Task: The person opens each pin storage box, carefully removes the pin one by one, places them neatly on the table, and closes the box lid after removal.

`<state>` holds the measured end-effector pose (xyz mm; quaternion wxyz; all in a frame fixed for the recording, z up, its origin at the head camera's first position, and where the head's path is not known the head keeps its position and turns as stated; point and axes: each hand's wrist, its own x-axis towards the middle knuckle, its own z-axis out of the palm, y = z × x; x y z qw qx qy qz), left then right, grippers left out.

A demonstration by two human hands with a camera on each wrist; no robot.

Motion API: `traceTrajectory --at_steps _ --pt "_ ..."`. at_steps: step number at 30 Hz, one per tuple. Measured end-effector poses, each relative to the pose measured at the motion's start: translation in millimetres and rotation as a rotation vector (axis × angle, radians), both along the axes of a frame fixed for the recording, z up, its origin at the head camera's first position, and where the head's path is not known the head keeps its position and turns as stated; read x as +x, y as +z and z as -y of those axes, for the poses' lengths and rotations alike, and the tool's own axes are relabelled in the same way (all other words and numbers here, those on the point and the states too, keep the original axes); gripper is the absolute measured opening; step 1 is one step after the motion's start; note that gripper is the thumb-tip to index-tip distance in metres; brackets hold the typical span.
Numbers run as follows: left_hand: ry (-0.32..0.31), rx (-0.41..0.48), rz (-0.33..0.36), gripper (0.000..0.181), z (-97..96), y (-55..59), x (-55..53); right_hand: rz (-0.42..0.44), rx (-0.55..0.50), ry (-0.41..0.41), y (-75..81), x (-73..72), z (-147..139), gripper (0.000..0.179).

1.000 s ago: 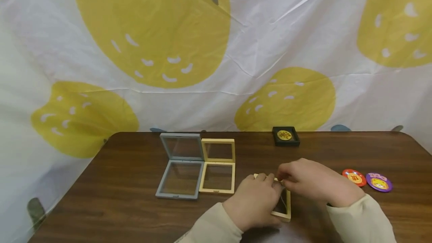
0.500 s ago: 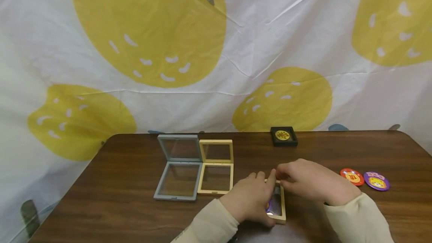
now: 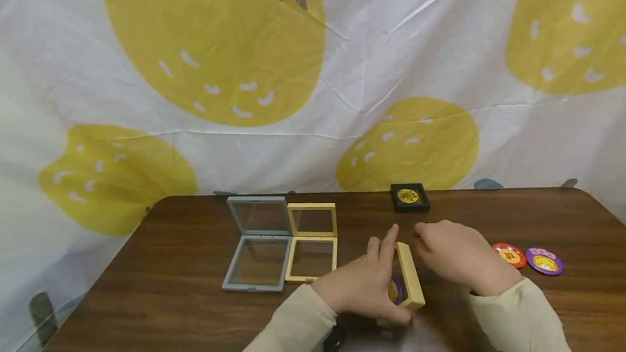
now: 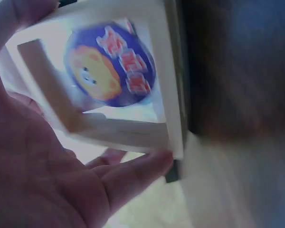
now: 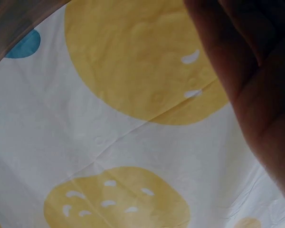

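My left hand grips a pale yellow display frame by its edges, tilted up off the table. The left wrist view shows thumb and fingers at opposite sides of this frame. A purple badge with a yellow bear face and pink-white lettering sits inside its window. Just right of the frame, apart from it, hovers my right hand, fingers loosely curled. Nothing shows in that hand, though its fingertips are partly hidden.
To the left, a blue-grey display frame and another pale yellow frame stand unfolded. A black frame with a gold disc lies at the back. Red and purple badges lie right. Patterned cloth hangs behind the table.
The pale yellow frame, earlier flat under both hands, is now tilted up in my left hand. My right hand has come away from it slightly to the right. The purple badge inside has come into sight.
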<state>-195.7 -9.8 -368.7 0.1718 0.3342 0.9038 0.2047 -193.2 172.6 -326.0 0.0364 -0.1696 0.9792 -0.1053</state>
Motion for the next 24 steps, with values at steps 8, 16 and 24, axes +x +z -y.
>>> traceTrajectory --at_steps 8,16,24 --pt "0.042 0.099 0.056 0.110 2.4 -0.8 -3.1 0.022 0.012 -0.041 1.4 0.1 1.5 0.021" --pt "-0.008 0.126 0.048 0.103 4.8 1.9 -5.3 0.052 0.011 -0.044 -0.4 -0.3 2.7 0.019" --pt "-0.017 0.107 0.112 0.107 9.0 7.2 -9.3 0.098 -0.050 -0.028 -2.7 -2.9 1.1 0.018"
